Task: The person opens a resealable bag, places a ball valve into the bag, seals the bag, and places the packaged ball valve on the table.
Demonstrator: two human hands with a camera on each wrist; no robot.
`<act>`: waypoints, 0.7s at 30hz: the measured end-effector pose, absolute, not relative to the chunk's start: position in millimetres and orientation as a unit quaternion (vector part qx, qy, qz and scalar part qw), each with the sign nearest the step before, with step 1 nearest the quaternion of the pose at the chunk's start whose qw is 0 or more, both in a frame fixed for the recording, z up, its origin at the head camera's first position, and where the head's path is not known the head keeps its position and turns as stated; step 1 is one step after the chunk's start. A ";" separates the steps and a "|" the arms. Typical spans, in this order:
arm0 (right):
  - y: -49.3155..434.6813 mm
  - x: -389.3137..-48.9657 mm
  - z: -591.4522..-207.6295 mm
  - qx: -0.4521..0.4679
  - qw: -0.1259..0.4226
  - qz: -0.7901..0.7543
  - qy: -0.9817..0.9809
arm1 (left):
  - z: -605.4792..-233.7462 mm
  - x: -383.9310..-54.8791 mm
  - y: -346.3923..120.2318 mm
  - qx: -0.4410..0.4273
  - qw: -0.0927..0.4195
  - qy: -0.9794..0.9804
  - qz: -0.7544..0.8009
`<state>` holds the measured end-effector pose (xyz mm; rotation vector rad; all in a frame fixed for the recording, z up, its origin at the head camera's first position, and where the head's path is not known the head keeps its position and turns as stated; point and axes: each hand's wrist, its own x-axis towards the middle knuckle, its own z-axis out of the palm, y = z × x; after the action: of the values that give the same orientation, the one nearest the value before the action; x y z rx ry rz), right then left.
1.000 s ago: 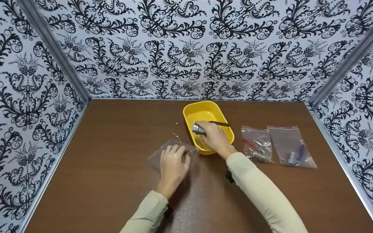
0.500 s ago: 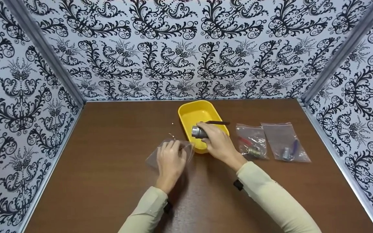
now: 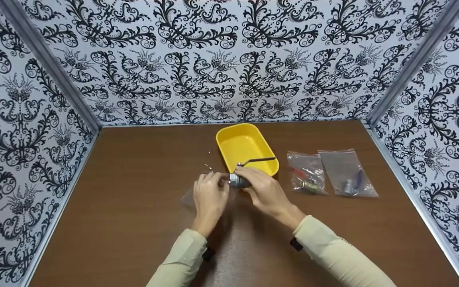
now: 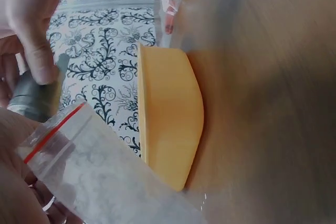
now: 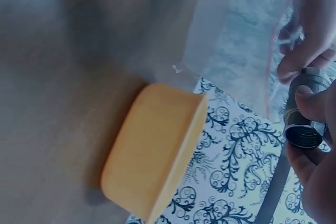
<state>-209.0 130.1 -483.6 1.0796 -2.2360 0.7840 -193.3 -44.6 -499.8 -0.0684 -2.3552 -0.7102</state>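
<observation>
In the head view my right hand (image 3: 269,193) grips a metal ball valve (image 3: 236,180) with a dark lever pointing right. In the right wrist view the valve's (image 5: 302,114) threaded opening shows between thumb and fingers. My left hand (image 3: 210,197) holds a clear zip bag (image 4: 110,161) near its mouth, which has a red strip. The valve's left end is right beside the left hand's fingertips, at the bag's mouth. Whether that end is inside the bag, I cannot tell. In the head view the left hand hides much of the bag.
A yellow tray (image 3: 241,145) stands just beyond the hands. To its right lie two zip bags, one (image 3: 308,167) with a red-handled fitting, the other (image 3: 343,167) with a blue-handled one. Small whitish bits (image 3: 208,166) lie left of the tray. Patterned walls enclose the brown table (image 3: 142,171).
My right hand has brought the valve from over the tray down and left, up to the left hand and its bag. The left hand has kept its hold on the bag.
</observation>
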 end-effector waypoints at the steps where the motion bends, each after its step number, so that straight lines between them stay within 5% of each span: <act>1: 131.0 -208.8 -485.4 0.401 0.268 0.286 -0.828 | -499.6 -193.3 -44.6 -0.022 0.326 -0.903 -0.279; 21: 136.8 -199.9 -503.4 0.508 0.264 0.174 -0.801 | -499.0 -196.9 -41.8 0.015 0.297 -0.886 -0.357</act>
<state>-199.9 136.8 -503.4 1.3747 -2.1659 0.4710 -196.9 -41.8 -499.0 0.0395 -2.3547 -0.9485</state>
